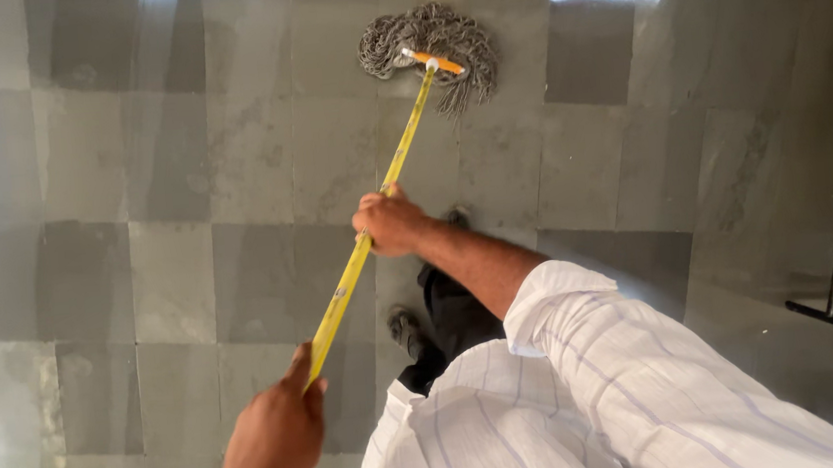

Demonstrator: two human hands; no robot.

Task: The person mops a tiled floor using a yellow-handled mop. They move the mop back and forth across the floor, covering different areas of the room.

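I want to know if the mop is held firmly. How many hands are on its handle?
2. The right hand grips the yellow handle about midway, nearer the grey mop head. The left hand holds the handle's upper end, low in the picture.

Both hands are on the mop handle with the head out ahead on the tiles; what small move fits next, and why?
Probably a short pull of the mop head back toward the feet. The right hand grips mid-handle, the left hand holds the end, and the yellow handle is stretched well forward, with grey tiled floor between head and feet.
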